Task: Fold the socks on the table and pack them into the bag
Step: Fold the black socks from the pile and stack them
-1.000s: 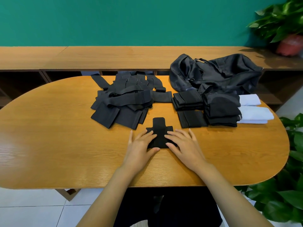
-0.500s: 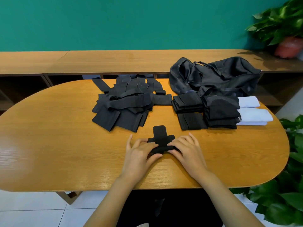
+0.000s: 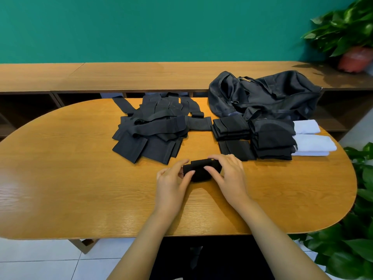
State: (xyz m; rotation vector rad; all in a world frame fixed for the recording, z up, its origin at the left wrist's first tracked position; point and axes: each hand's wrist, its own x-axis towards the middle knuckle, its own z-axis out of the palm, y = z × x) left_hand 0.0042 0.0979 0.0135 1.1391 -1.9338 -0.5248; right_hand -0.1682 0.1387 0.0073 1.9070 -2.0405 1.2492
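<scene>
A small folded black sock bundle (image 3: 201, 170) lies near the table's front middle. My left hand (image 3: 172, 181) pinches its left end and my right hand (image 3: 228, 174) grips its right end from above. Behind it spreads a loose pile of unfolded black socks (image 3: 153, 128). To the right are stacks of folded black socks (image 3: 272, 139), another folded stack (image 3: 231, 127), a flat folded pair (image 3: 236, 149) and folded white socks (image 3: 313, 145). The black bag (image 3: 266, 93) lies slumped at the back right.
The oval wooden table (image 3: 70, 178) stands before a long wooden bench (image 3: 121, 76) and a green wall. A potted plant (image 3: 352, 35) sits on the bench at the far right; more leaves (image 3: 359, 229) crowd the table's right edge.
The cross-shaped sock has been folded into a compact bundle. Both hands went from pressing flat on it to gripping its ends.
</scene>
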